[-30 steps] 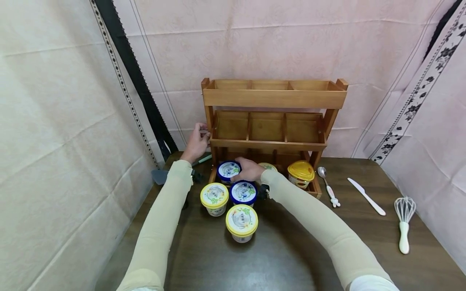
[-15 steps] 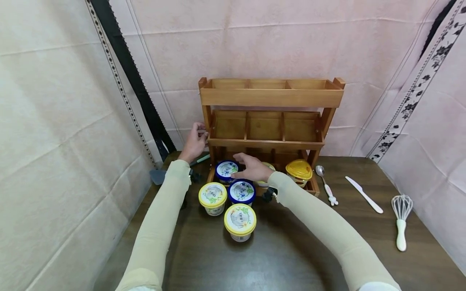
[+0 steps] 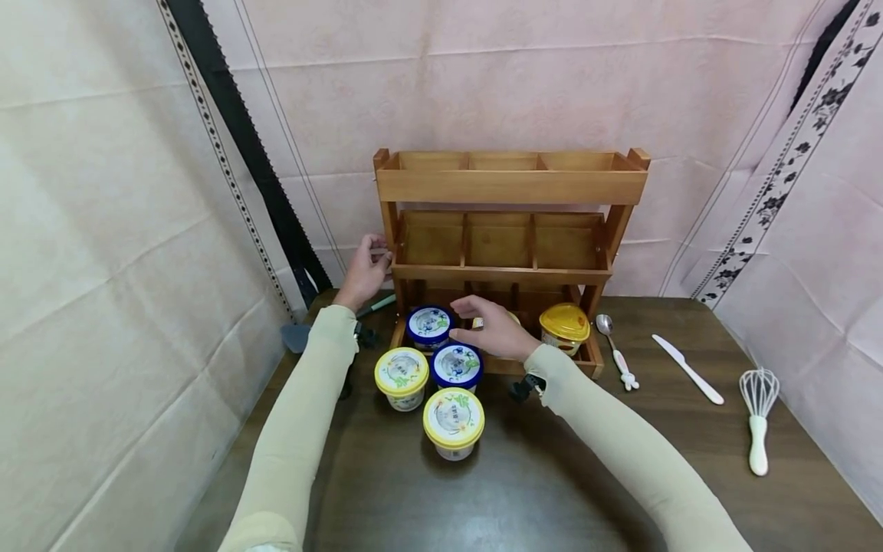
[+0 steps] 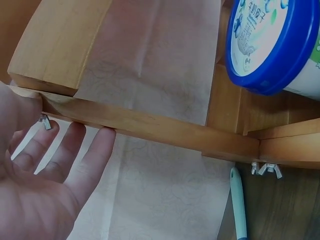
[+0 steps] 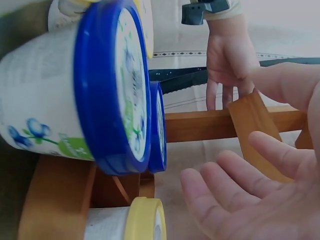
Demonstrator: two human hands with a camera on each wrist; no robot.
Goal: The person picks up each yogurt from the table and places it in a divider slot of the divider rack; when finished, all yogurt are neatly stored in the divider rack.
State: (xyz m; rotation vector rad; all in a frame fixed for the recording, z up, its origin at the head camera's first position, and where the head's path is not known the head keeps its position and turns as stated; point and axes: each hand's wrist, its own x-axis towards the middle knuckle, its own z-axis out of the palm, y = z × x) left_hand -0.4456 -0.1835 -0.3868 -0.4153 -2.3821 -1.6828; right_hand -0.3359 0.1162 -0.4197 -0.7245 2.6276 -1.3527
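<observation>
In the head view, your left hand (image 3: 368, 268), left of centre, held the side of the wooden rack (image 3: 510, 186) between thumb and fingers. Your right hand (image 3: 493, 326), fingers apart and holding nothing, hovered mid-frame beside two blue-lidded tubs (image 3: 458, 366). In the left wrist view, your fingertips (image 4: 106, 136) touched a rail, lower left. In the right wrist view, those tubs filled the upper left, a yellow-lidded tub (image 5: 142, 220) the bottom.

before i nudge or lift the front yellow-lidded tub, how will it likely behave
The front tub should feel fairly stiff: its lid holds an even, round shape. It tapers toward the bottom, so a push high up might tip it. Weight is uncertain, as the closed lid hides whatever may be inside.
</observation>
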